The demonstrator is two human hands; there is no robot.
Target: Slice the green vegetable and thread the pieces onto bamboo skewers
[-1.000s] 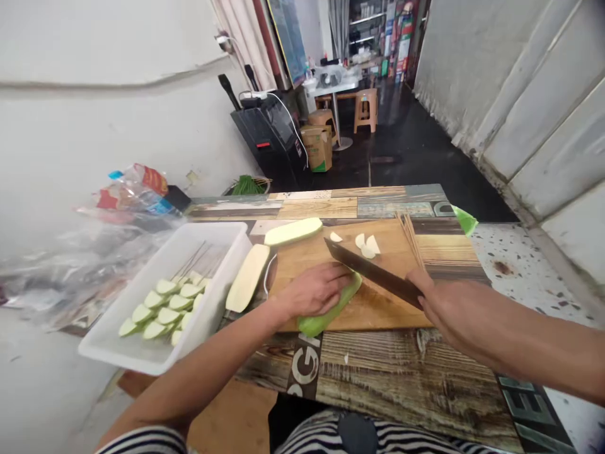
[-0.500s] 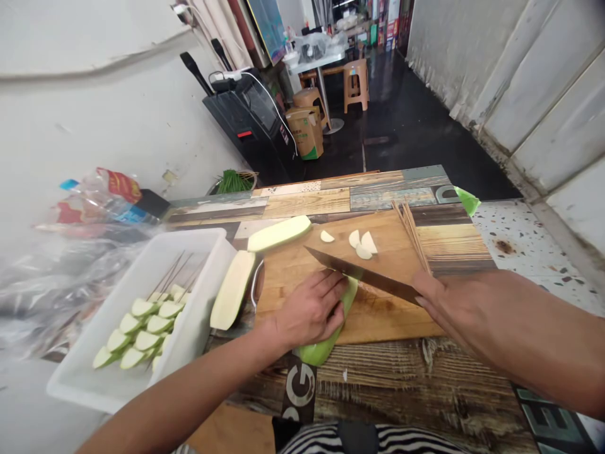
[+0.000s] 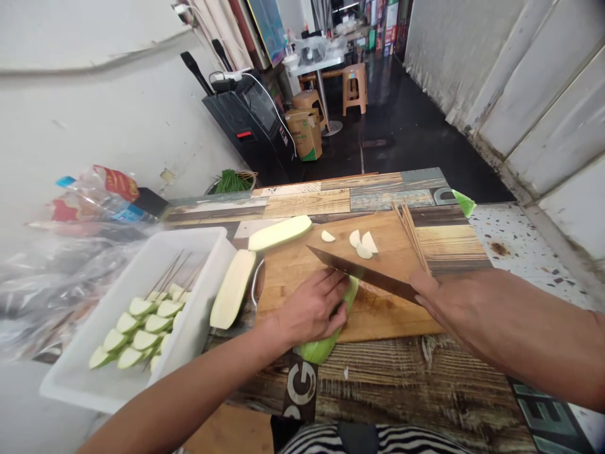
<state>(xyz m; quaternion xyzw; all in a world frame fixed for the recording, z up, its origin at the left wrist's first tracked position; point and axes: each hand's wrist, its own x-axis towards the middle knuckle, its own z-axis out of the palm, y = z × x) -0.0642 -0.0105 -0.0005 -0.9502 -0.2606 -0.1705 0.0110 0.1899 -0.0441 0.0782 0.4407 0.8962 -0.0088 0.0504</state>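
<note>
Slicing, by the look of it! My left fingers [image 3: 331, 285] are curled over the green gourd [image 3: 317, 352], pinning it beneath them on the chopping board [image 3: 392, 320]. My right fingers [image 3: 426, 285] are wrapped round the knife [image 3: 366, 273], its blade across the gourd, right by my left fingertips; whether it has bitten in, I can't tell. Four pale slices [image 3: 369, 243] lie beyond them. Next calls for a straight press, I judge, those fingertips tucked clear!

The squash [image 3: 322, 350] is green, knife [image 3: 366, 273] dark, board [image 3: 385, 323] brown, tub [image 3: 196, 315] white, clothing [image 3: 309, 441] striped.
</note>
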